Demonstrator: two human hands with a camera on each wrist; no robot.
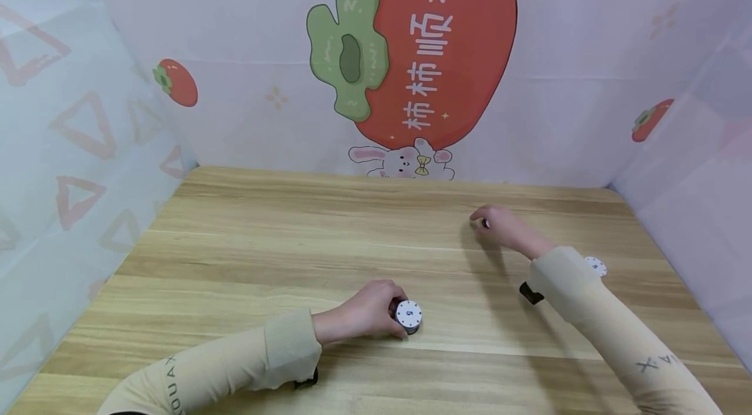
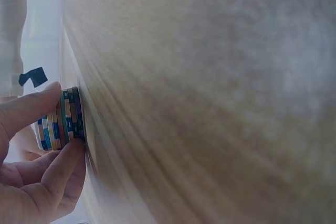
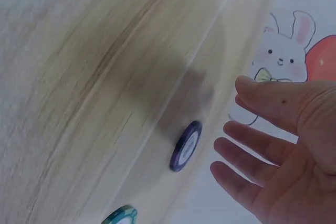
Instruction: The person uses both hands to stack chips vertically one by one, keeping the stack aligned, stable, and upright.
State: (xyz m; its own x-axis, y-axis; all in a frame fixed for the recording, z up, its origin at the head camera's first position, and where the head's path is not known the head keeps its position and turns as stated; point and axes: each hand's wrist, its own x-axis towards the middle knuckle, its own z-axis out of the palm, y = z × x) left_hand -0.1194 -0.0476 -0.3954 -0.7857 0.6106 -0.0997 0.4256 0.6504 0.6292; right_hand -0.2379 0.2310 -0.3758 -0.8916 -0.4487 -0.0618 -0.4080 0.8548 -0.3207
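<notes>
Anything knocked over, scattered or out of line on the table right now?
Nothing stands out. The left hand holds a neat stack of chips upright on the wooden table. Near the right hand, a single purple chip and a teal chip lie flat, apart from the stack.

The surface [image 1: 247, 252] is pale wood-grain laminate, smooth and matt. By the left fingers [image 2: 50, 98], the poker chip stack [image 2: 62, 121] looks hard, glossy plastic. Near the right fingers [image 3: 247, 153], the purple chip [image 3: 186, 146] looks alike.
</notes>
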